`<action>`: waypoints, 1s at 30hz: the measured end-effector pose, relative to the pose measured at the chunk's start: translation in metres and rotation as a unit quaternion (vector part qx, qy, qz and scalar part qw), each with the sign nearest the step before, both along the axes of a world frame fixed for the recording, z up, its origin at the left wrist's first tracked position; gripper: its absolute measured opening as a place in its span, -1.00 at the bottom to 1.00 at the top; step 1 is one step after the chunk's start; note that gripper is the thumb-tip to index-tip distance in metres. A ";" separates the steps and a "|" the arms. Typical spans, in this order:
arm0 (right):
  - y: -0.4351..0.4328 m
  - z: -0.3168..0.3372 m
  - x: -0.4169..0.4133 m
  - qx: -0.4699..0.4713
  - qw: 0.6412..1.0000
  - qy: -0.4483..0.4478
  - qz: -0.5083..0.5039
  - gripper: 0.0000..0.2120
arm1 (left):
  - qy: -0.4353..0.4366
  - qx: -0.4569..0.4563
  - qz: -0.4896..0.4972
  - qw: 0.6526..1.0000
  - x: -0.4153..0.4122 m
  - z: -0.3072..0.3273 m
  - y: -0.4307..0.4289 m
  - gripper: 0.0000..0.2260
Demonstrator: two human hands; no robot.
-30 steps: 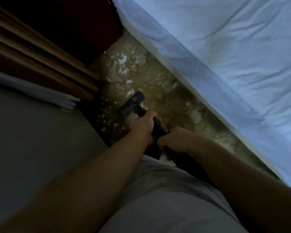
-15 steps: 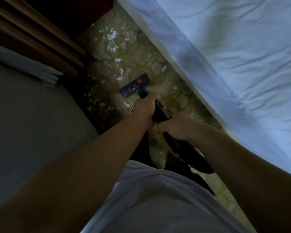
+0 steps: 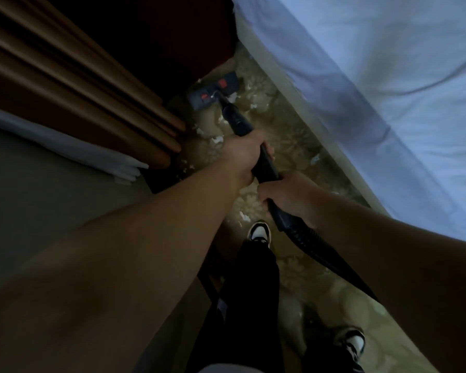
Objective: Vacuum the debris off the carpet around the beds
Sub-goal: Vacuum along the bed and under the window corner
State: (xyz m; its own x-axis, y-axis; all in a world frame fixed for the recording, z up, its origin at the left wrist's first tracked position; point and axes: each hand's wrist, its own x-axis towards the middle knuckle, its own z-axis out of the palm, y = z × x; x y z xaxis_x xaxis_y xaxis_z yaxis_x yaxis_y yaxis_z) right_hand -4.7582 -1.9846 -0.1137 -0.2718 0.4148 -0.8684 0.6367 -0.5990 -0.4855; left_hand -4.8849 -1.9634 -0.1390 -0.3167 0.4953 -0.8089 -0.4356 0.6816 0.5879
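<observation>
Left hand [image 3: 241, 154] is wrapped round the black wand [image 3: 236, 115], right hand [image 3: 287, 193] gripping just behind it by the hose [image 3: 318, 251]. Floor head [image 3: 213, 93] sits on the carpet [image 3: 293, 130] in the far corner beside the bed [image 3: 388, 90]. Looks like mid-pass to me; white scraps [image 3: 217, 139] lying closer in probably want a slow pull back over them next.

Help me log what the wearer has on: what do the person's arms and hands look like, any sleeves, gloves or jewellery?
The left forearm and right forearm are bare; no sleeve shows in the head view. The left hand and right hand wear no gloves, and no watch, bracelet or ring shows, though the dim light could hide a thin one.
</observation>
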 end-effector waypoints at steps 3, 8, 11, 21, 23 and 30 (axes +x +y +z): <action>0.020 -0.009 -0.010 0.007 1.000 0.004 -0.011 -0.87 | 0.002 -0.005 -0.017 1.000 -0.010 -0.008 0.023 -0.79; 0.022 -0.014 0.002 -0.028 0.999 -0.003 -0.020 -0.86 | -0.022 -0.039 -0.039 0.998 0.003 -0.022 0.026 -0.85; 0.007 0.000 0.026 -0.053 0.998 -0.009 -0.020 -0.89 | -0.046 -0.056 -0.052 0.996 0.027 -0.018 0.009 -0.89; -0.089 0.072 0.168 -0.058 0.994 -0.093 -0.014 -0.83 | -0.091 -0.052 -0.127 0.986 0.174 0.036 -0.084 -0.79; -0.108 0.081 0.200 -0.054 0.993 -0.105 -0.023 -0.84 | -0.098 -0.053 -0.152 0.982 0.210 0.046 -0.099 -0.74; -0.194 0.102 0.311 -0.070 0.982 -0.131 -0.120 -0.77 | -0.101 -0.069 -0.279 0.952 0.331 0.082 -0.159 -0.69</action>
